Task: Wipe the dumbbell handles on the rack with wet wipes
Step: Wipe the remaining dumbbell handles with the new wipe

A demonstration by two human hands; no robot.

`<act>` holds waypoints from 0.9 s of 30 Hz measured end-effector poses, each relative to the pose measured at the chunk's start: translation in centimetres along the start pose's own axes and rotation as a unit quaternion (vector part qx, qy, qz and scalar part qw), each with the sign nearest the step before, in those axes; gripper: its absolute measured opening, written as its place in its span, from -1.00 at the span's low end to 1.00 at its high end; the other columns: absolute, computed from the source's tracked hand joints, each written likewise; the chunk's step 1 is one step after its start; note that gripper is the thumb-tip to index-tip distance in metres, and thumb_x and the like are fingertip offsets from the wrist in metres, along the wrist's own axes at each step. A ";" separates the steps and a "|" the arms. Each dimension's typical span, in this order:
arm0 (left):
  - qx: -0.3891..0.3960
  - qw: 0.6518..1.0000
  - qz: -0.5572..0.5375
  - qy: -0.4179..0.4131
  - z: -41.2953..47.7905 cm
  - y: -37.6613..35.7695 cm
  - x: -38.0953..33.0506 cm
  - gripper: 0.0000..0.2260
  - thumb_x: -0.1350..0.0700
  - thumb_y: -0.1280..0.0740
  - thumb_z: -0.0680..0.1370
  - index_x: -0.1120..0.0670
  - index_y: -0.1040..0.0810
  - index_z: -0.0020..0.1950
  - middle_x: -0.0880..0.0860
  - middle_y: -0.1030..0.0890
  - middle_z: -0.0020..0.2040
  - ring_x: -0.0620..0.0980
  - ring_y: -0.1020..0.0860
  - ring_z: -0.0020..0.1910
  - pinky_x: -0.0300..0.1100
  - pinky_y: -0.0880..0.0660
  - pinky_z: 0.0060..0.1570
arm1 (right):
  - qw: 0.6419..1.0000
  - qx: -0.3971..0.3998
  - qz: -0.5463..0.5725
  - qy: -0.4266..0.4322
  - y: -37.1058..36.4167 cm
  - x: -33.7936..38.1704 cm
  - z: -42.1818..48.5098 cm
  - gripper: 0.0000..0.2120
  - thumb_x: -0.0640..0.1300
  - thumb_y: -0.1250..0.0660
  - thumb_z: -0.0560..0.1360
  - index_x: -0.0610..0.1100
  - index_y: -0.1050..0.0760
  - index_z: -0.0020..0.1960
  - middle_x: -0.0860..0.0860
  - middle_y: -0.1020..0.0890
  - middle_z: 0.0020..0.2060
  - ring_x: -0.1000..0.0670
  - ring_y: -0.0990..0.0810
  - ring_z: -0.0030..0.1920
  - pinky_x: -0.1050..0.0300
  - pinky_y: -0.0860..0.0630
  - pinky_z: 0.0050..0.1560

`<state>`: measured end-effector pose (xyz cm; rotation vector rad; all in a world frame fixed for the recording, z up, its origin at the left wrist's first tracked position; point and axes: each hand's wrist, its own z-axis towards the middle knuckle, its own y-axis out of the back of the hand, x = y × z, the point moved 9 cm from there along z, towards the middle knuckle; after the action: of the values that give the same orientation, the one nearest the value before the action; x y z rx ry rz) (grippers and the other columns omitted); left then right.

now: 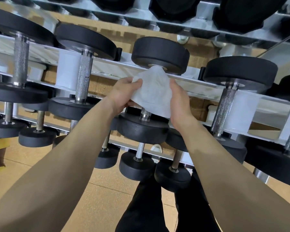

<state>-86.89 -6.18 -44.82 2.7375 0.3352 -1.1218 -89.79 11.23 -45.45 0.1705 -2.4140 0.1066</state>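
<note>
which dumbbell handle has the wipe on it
The centre dumbbell, third from left on that tier: the wipe covers its handle; neighbours' handles show bare.

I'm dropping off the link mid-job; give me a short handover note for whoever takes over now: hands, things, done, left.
Left hand grips the wet wipe from the left.
Right hand holds it from the right.
The wipe is wrapped round the handle of the middle dumbbell on the rack.
Done: cannot tell which handles are already wiped.
Left: finish this one, then the bare handles beside it.
</note>
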 end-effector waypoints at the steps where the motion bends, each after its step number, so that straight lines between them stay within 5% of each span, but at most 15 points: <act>1: -0.020 0.999 0.035 -0.021 -0.1 0.3 -0.3 -0.85 0.04 -0.26 0.68 0.04 -0.59 0.01 -0.10 -0.64 -0.30 -0.08 -0.58 -0.34 -0.24 -0.43 -0.46 | 0.999 0.000 -0.037 0.020 -0.4 0.4 0.0 -0.52 0.24 -0.14 0.64 0.01 -0.41 0.44 0.02 -0.54 0.33 -0.04 -0.50 0.33 -0.10 -0.40 0.44; 4: -0.059 0.992 0.079 -0.074 -0.7 0.9 -1.5 -0.84 0.04 -0.23 0.68 0.03 -0.58 0.03 -0.14 -0.64 -0.26 -0.20 -0.59 -0.35 -0.32 -0.44 -0.41 | 0.982 -0.040 -0.161 0.085 -0.5 1.2 0.3 -0.51 0.16 0.01 0.72 -0.09 -0.32 0.50 -0.04 -0.48 0.39 -0.07 -0.45 0.39 0.07 -0.37 0.37; 8: -0.007 0.975 0.175 -0.136 -1.1 -0.3 -2.7 -0.80 0.01 -0.22 0.69 0.10 -0.52 0.01 -0.02 -0.66 -0.13 -0.26 -0.58 -0.14 -0.26 -0.48 -0.13 | 0.944 -0.091 -0.287 0.135 -0.2 1.7 1.4 -0.60 0.09 0.03 0.73 -0.17 -0.42 0.24 -0.11 -0.57 0.09 -0.15 -0.55 0.12 0.05 -0.38 0.00; 11: -0.044 0.914 0.372 -0.157 -0.1 -0.5 -2.6 -0.77 0.04 -0.14 0.71 0.08 -0.34 -0.11 -0.02 -0.45 -0.27 0.00 -0.43 -0.24 -0.13 -0.19 -0.26 | 0.926 -0.112 -0.321 0.165 -0.1 2.5 1.5 -0.63 0.07 0.03 0.73 -0.16 -0.42 0.18 -0.06 -0.53 -0.04 -0.10 -0.50 -0.03 0.06 -0.37 -0.05; 17: -0.016 0.816 0.570 -0.098 1.9 -1.6 -1.8 -0.86 0.06 -0.14 0.65 0.05 -0.43 0.14 0.21 -0.56 0.04 0.24 -0.49 0.01 -0.08 -0.31 -0.09 | 0.915 -0.097 -0.303 0.250 -0.6 3.7 -0.5 -0.62 0.06 0.04 0.73 -0.14 -0.46 0.08 -0.05 -0.59 -0.12 -0.11 -0.57 -0.05 -0.03 -0.47 -0.04; 22: 0.107 0.774 0.612 -0.119 -0.3 -2.8 -1.0 -0.80 0.06 -0.09 0.66 0.04 -0.48 0.15 0.08 -0.60 0.15 0.14 -0.49 -0.01 -0.06 -0.41 -0.04 | 0.842 -0.062 -0.507 0.172 -0.8 2.2 0.3 -0.58 0.03 0.09 0.74 -0.17 -0.46 0.20 -0.18 -0.63 0.03 -0.26 -0.60 0.07 -0.01 -0.39 -0.08; 25: 0.092 0.773 0.618 -0.110 0.1 -0.6 -0.6 -0.82 0.03 -0.08 0.70 0.08 -0.39 0.03 0.20 -0.59 0.10 0.18 -0.49 -0.04 -0.03 -0.40 -0.05 | 0.784 -0.020 -0.599 0.162 -1.4 1.9 0.3 -0.70 -0.16 0.00 0.69 -0.16 -0.48 0.22 -0.18 -0.62 0.13 -0.27 -0.59 0.12 -0.04 -0.42 -0.05; 27: 0.052 0.742 0.661 -0.103 1.0 0.5 -0.6 -0.83 -0.02 -0.09 0.69 0.06 -0.36 0.05 0.23 -0.58 0.10 0.22 -0.50 -0.02 -0.01 -0.40 -0.08 | 0.766 -0.019 -0.613 0.193 -1.6 2.4 -0.2 -0.75 -0.22 -0.05 0.65 -0.15 -0.47 0.20 -0.17 -0.62 0.11 -0.26 -0.59 0.09 -0.03 -0.42 -0.09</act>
<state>-87.83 -6.97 -45.04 1.9354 -1.4809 -0.8727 -91.22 9.39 -43.67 1.4846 -1.4827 -0.4613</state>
